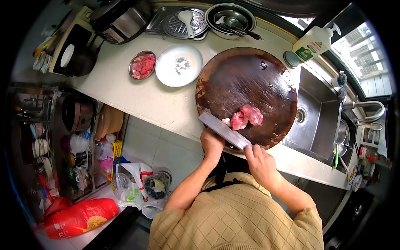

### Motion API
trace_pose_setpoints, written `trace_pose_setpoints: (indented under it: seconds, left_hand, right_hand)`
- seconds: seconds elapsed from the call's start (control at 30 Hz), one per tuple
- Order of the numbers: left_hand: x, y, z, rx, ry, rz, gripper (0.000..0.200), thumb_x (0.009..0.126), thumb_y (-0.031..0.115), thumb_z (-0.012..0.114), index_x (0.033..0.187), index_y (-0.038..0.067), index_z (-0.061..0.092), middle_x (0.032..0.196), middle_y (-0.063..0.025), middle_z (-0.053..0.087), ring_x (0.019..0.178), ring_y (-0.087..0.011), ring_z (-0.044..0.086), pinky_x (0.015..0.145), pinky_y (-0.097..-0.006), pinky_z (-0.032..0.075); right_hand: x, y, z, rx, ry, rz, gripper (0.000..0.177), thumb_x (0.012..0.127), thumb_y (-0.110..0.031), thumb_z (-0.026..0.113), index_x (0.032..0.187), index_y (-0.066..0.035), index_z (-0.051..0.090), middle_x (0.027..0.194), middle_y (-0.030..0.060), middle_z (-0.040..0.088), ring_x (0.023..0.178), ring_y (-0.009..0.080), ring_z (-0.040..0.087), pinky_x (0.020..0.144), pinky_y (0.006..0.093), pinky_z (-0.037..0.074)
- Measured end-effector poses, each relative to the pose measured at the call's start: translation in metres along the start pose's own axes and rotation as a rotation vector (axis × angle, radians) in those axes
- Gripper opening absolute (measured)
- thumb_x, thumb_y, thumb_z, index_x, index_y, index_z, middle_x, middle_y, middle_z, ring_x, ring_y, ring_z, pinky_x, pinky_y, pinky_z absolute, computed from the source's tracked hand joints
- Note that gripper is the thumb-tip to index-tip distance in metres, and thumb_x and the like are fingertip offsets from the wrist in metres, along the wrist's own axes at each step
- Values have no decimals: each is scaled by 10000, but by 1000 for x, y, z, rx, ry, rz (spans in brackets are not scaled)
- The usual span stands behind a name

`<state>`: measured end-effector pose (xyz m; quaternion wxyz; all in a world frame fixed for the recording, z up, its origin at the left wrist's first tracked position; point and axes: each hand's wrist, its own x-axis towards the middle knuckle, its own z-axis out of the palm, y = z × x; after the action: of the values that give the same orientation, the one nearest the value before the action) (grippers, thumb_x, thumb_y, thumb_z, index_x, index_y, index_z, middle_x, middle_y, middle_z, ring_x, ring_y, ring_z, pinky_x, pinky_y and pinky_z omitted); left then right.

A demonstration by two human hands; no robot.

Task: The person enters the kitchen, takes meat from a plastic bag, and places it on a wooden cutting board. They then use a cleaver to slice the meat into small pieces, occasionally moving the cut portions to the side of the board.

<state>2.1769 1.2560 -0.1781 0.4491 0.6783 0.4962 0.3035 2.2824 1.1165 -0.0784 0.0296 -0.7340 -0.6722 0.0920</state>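
A cleaver lies slantwise over the near edge of a round wooden chopping board, its broad grey blade facing up. My left hand is closed at the blade's lower left side. With thumb and fingers, my right hand grips the blade's right end. The cleaver's handle cannot be made out. Just beyond the blade, pieces of red raw meat rest on the board, with a small pale scrap beside them. Neither hand touches the meat.
Left of the board stand a white plate and a small metal bowl of cut meat. Nested bowls sit behind. A pump bottle and steel sink are on the right. Bags and shelves fill the lower left.
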Motion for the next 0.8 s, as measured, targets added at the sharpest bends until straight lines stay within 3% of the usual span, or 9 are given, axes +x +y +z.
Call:
trace_pose_setpoints:
  seconds: [0.1, 0.2, 0.27, 0.33, 0.47, 0.57, 0.67, 0.77, 0.8]
  left_hand:
    - [2, 11, -4, -98, -57, -86, 127, 792, 131, 683, 864, 30, 708, 809, -142, 711, 773, -278, 699, 676, -356, 523]
    - [4, -4, -7, -11, -64, 125, 127, 772, 127, 695, 867, 43, 713, 809, -141, 709, 750, -291, 694, 667, -373, 528]
    - [7, -8, -9, 46, -118, 131, 153, 760, 135, 703, 887, 51, 715, 799, -137, 707, 740, -301, 690, 659, -383, 530]
    - [8, -14, -9, 177, -151, 230, 173, 742, 159, 719, 886, 64, 720, 787, -139, 701, 724, -328, 681, 649, -403, 530]
    - [11, -5, -11, 38, -102, 265, 161, 743, 165, 719, 871, 69, 718, 769, -159, 689, 718, -338, 676, 647, -433, 525]
    - [12, -8, -14, 154, -221, 251, 143, 748, 171, 717, 856, 78, 707, 730, -169, 673, 711, -342, 673, 629, -435, 520]
    - [13, -4, -17, 92, -184, 149, 105, 760, 162, 698, 785, 63, 676, 673, -178, 647, 638, -336, 655, 592, -409, 512]
    - [0, -15, -31, 15, -183, -67, 103, 766, 134, 671, 763, 36, 639, 620, -156, 623, 553, -285, 628, 554, -385, 496]
    - [-2, -21, -36, -65, -270, -202, 95, 841, 88, 646, 856, -4, 631, 609, -23, 606, 529, -89, 580, 488, -251, 462]
  right_hand:
    - [28, -11, 18, -49, 111, -17, 404, 760, -111, 586, 1132, 7, 481, 813, 79, 508, 699, 196, 580, 549, 279, 494]
    - [63, -26, 23, -83, 162, -3, 391, 771, -115, 578, 1133, -8, 481, 822, 80, 511, 711, 200, 585, 563, 290, 497]
    - [73, -31, 23, -69, 125, 41, 383, 779, -102, 574, 1136, -12, 469, 837, 89, 508, 731, 214, 587, 593, 317, 501]
    - [57, -25, 24, -57, 110, 64, 387, 780, -99, 574, 1142, -12, 468, 840, 91, 512, 732, 219, 592, 590, 315, 504]
    - [15, -17, 21, -88, 75, 122, 393, 753, -90, 589, 1120, -1, 482, 799, 84, 521, 668, 215, 606, 515, 309, 513]
    - [40, -20, 19, 28, 148, 120, 302, 758, -56, 590, 1034, -7, 477, 808, 122, 545, 650, 264, 633, 509, 345, 518]
    - [98, -24, 16, 87, 178, 107, 241, 768, -52, 593, 973, -25, 468, 799, 148, 574, 651, 292, 647, 526, 364, 525]
    - [117, -7, 12, 169, 120, 192, 217, 787, -68, 602, 952, -54, 463, 813, 170, 614, 709, 331, 653, 579, 424, 522]
    - [114, 2, 12, 261, 180, 203, 209, 795, -76, 596, 948, -49, 457, 812, 184, 613, 728, 364, 639, 605, 451, 509]
